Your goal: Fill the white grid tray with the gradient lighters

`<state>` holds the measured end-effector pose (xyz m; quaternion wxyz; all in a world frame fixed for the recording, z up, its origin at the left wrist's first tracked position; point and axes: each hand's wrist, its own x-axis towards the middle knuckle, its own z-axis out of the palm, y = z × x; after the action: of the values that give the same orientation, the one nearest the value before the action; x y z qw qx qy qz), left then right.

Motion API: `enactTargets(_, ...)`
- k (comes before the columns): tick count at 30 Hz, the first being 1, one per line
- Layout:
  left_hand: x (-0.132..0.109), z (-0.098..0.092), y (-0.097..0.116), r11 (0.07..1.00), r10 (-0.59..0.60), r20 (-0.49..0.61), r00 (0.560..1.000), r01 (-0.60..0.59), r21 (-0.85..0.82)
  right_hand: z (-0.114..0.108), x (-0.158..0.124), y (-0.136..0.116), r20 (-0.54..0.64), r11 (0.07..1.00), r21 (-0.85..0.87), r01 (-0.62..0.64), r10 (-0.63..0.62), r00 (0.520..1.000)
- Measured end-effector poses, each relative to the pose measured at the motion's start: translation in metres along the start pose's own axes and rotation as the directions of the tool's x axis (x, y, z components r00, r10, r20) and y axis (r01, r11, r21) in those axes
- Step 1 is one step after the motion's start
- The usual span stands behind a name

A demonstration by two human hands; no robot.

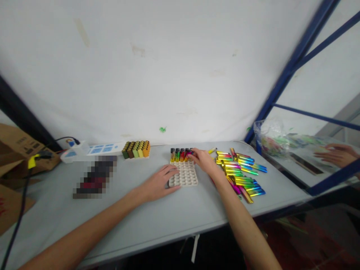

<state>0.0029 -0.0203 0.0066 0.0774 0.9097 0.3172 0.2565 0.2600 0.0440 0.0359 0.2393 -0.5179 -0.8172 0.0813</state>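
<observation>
A white tray point(184, 175) with rows of round holes lies on the table in front of me. Along its far edge stand several upright lighters point(177, 155) with black tops and shiny coloured bodies. My left hand point(161, 182) holds the tray's left side, thumb at the near corner and fingers over the holes. At the far right corner, my right hand point(203, 159) has its fingers closed on the top of a lighter point(190, 153) at the end of the row; the fingers partly hide it. Right of that forearm lies a loose pile of shiny multicoloured lighters point(239, 172).
A filled block of green-to-orange lighters point(136, 150) stands at the back left, near a white power strip point(102, 149). A pixelated dark object point(95, 178) lies left. Cardboard boxes point(22, 150) are far left. Beyond the blue frame point(295, 67), another person's hands point(337, 154) show.
</observation>
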Motion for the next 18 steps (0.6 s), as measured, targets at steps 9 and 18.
enactTargets(9,0.001,0.0,-0.002,1.0,0.01,0.003,1.0,-0.01,-0.007,-0.002,0.0,-0.005,0.049,0.983,-0.185,-0.01,0.019,0.999)
enactTargets(18,0.001,0.0,-0.001,1.0,0.002,0.022,1.0,-0.002,0.003,-0.003,0.0,-0.022,0.035,0.957,-0.273,-0.095,0.108,0.994)
